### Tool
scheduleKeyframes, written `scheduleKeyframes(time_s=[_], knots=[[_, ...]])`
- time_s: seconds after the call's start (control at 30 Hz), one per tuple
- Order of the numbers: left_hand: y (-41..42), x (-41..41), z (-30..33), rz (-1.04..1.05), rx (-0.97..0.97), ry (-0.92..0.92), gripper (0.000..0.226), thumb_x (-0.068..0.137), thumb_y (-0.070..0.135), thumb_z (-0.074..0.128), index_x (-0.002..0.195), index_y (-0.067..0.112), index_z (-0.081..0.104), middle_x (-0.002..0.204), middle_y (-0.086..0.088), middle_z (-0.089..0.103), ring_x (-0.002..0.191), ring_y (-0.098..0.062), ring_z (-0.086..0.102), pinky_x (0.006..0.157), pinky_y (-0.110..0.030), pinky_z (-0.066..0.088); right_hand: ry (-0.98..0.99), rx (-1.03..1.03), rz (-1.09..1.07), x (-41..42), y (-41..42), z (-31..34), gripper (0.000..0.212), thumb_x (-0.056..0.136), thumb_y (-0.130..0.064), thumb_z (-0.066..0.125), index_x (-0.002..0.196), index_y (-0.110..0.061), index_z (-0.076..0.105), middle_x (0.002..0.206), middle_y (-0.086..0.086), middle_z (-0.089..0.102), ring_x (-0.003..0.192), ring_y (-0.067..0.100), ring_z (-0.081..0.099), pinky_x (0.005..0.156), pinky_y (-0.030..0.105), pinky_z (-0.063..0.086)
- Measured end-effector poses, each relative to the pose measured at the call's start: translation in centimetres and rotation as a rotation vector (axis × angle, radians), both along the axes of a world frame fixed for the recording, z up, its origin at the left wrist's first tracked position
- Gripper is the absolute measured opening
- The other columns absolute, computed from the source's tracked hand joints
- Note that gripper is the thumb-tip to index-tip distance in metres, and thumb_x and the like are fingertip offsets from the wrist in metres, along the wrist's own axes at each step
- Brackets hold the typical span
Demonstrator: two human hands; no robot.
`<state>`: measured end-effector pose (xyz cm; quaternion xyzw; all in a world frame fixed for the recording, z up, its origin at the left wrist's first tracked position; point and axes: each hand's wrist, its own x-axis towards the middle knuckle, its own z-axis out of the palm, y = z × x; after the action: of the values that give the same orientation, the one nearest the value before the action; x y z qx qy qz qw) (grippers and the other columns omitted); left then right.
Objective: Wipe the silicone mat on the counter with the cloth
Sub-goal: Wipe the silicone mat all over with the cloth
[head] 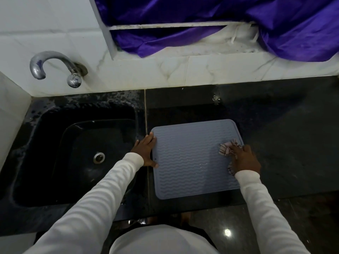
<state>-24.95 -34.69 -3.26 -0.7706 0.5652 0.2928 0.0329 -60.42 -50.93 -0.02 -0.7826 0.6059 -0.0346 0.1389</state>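
Grey silicone mat [190, 158] flat on the dark counter [275, 129], just right of the sink [73, 154]. Left hand [145, 152], fingers straight, pressing the mat's left edge. Right hand [244, 159] curled around a striped cloth [226, 148] on the mat's right side.

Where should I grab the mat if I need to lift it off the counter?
Take the silicone mat by its near right corner, coming from the front: it lies flat, that corner sits by the counter edge, clear of both hands.
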Motion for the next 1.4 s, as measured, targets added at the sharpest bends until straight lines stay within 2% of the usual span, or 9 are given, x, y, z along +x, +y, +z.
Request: scheduleKeyframes(time_s=[0.17, 0.33, 0.4, 0.53, 0.87, 1.07, 1.2, 1.33, 1.4], knots=[[-0.2, -0.2, 0.1, -0.013, 0.018, -0.029, 0.132, 0.066, 0.058, 0.079, 0.155, 0.017, -0.009, 0.161, -0.003, -0.021, 0.150, -0.023, -0.009, 0.121, -0.050, 0.000, -0.325, 0.037, 0.233, 7.6, 6.1, 2.1, 0.031, 0.095, -0.037, 0.045, 0.123, -0.035, 0.059, 0.124, 0.002, 0.051, 0.097, 0.009, 0.059, 0.078, 0.025, 0.051], [0.4, -0.2, 0.2, -0.010, -0.033, -0.040, 0.125, 0.070, 0.052, 0.080, 0.156, 0.018, -0.004, 0.163, -0.001, -0.016, 0.151, -0.023, -0.002, 0.119, -0.051, 0.006, -0.151, 0.146, 0.637, 15.2, 13.2, -1.4, 0.053, 0.091, -0.022, 0.049, 0.142, -0.032, 0.040, 0.127, 0.014, 0.048, 0.106, 0.038, 0.053, 0.080, 0.046, 0.050], [0.6, -0.2, 0.3, -0.004, -0.041, -0.021, 0.123, 0.071, 0.052, 0.079, 0.156, 0.019, -0.003, 0.163, 0.000, -0.015, 0.151, -0.022, -0.002, 0.119, -0.052, 0.006, -0.083, 0.203, 0.653, 15.7, 13.7, -2.5, 0.059, 0.093, -0.022, 0.046, 0.148, -0.034, 0.028, 0.132, 0.014, 0.043, 0.107, 0.039, 0.052, 0.080, 0.046, 0.049], [0.6, -0.1, 0.4, 0.010, -0.036, -0.009, 0.125, 0.069, 0.056, 0.079, 0.156, 0.021, -0.004, 0.163, 0.001, -0.016, 0.151, -0.021, -0.004, 0.120, -0.053, 0.004, -0.035, 0.174, 0.656, 13.5, 12.0, -2.3, 0.056, 0.090, -0.036, 0.024, 0.145, -0.036, 0.033, 0.133, 0.013, 0.042, 0.111, 0.037, 0.050, 0.081, 0.046, 0.048], [0.8, -0.1, 0.5, 0.028, -0.035, 0.041, 0.124, 0.069, 0.056, 0.078, 0.156, 0.024, -0.005, 0.162, 0.004, -0.018, 0.150, -0.018, -0.008, 0.119, -0.053, -0.002, 0.045, 0.071, 0.378, 1.8, 2.6, -1.6, 0.061, 0.074, -0.012, 0.068, 0.127, -0.040, 0.056, 0.126, 0.007, 0.053, 0.107, 0.036, 0.055, 0.083, 0.043, 0.051], [0.7, -0.3, 0.7, 0.029, -0.031, 0.039, 0.125, 0.069, 0.056, 0.078, 0.156, 0.025, -0.006, 0.162, 0.004, -0.019, 0.150, -0.019, -0.008, 0.119, -0.052, -0.002, 0.114, 0.029, 0.025, -5.2, -2.9, -1.0, 0.044, 0.080, -0.014, 0.064, 0.120, -0.031, 0.064, 0.107, 0.015, 0.051, 0.098, 0.038, 0.054, 0.078, 0.045, 0.049], [0.7, -0.3, 0.5, 0.030, -0.031, 0.035, 0.126, 0.069, 0.056, 0.078, 0.155, 0.025, -0.007, 0.161, 0.004, -0.020, 0.150, -0.019, -0.009, 0.118, -0.052, -0.001, 0.098, 0.038, 0.003, -4.8, -2.6, -1.4, 0.042, 0.083, -0.017, 0.059, 0.121, -0.033, 0.062, 0.106, 0.013, 0.050, 0.097, 0.038, 0.054, 0.077, 0.046, 0.050], [0.6, -0.2, 0.5, 0.021, -0.026, 0.032, 0.126, 0.069, 0.057, 0.078, 0.155, 0.025, -0.008, 0.161, 0.004, -0.020, 0.150, -0.020, -0.009, 0.119, -0.052, -0.001, -0.052, 0.064, -0.076, -3.0, -1.4, -0.3, 0.039, 0.085, -0.018, 0.058, 0.120, -0.032, 0.064, 0.110, 0.012, 0.050, 0.089, 0.037, 0.059, 0.077, 0.038, 0.049], [0.6, -0.3, 0.5, 0.019, -0.025, 0.027, 0.126, 0.069, 0.057, 0.078, 0.155, 0.025, -0.008, 0.161, 0.003, -0.021, 0.150, -0.020, -0.009, 0.119, -0.052, 0.000, -0.185, 0.069, -0.008, -0.2, 0.6, 0.8, 0.039, 0.087, -0.015, 0.058, 0.116, -0.039, 0.063, 0.114, 0.006, 0.049, 0.076, 0.032, 0.062, 0.068, 0.034, 0.052]])
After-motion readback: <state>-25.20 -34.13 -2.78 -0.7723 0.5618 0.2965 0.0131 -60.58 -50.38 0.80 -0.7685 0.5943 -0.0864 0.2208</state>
